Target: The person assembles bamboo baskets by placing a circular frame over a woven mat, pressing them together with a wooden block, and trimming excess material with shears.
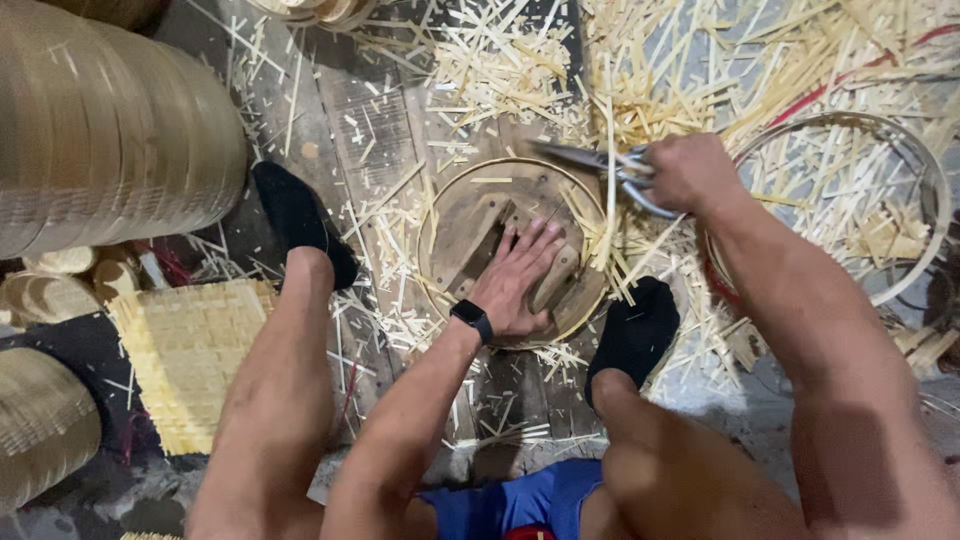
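My left hand [520, 280] lies flat, fingers spread, on wooden blocks inside a round bamboo hoop [432, 215] on the plank floor. A black watch sits on that wrist. My right hand [688, 172] grips a pair of metal shears [580, 157], whose blades point left over the hoop's far rim. Long pale bamboo strips [608, 190] stick up across the hoop's right side just under the shears.
My feet in black socks [300, 220] [635, 330] flank the hoop. A stack of bamboo rings [110, 130] fills the upper left, a woven mat [190, 350] lies lower left, another hoop [930, 180] sits at right. Cut bamboo slivers [520, 60] litter the floor.
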